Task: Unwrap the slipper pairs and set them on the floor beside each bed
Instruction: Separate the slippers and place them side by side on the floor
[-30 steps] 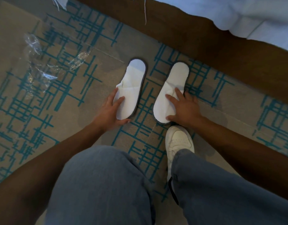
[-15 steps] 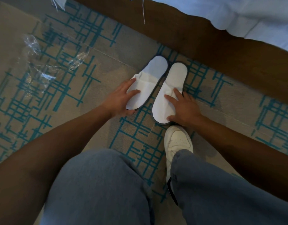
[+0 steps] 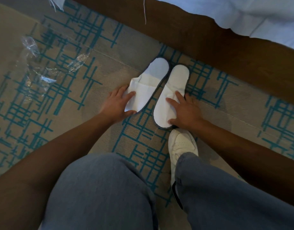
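Left hand point(image 3: 117, 107) lies flat, fingers spread, on the toe end of the left slipper point(image 3: 148, 85); right hand point(image 3: 184, 110) lies likewise, spread, on the right slipper point(image 3: 172, 95). Both slippers rest on the carpet point(image 3: 86, 123) ahead of the hands, heels touching beyond the fingertips, toes apart, probably being squared into a neat pair. Bed base point(image 3: 209, 40) runs just beyond them; the wrapper point(image 3: 43, 67) lies discarded well off the left hand's outer side
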`<act>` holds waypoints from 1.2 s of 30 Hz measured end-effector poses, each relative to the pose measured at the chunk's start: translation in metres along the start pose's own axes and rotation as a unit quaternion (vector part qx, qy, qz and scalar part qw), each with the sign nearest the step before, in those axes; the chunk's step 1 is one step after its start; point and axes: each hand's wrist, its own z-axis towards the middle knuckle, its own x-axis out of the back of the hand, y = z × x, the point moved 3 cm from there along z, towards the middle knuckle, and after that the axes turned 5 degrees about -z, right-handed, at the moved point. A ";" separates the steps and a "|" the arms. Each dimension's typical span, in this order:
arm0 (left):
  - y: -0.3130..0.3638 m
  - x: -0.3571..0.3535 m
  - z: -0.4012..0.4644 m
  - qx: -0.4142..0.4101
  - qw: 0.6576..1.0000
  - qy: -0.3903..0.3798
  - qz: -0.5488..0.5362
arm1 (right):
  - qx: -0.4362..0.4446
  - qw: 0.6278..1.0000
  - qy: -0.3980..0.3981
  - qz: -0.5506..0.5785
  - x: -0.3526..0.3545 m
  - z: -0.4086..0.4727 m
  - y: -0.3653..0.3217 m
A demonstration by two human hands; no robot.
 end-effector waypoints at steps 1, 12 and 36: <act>0.000 0.000 0.001 0.000 1.000 0.001 0.007 | 0.001 1.000 -0.005 0.001 -0.002 -0.001 -0.004; 0.002 0.001 0.001 -0.008 0.999 0.007 0.037 | -0.007 1.000 -0.005 0.007 -0.012 -0.009 -0.026; 0.010 0.010 0.009 -0.004 0.999 -0.032 0.041 | -0.004 1.000 -0.016 -0.025 -0.004 -0.009 -0.028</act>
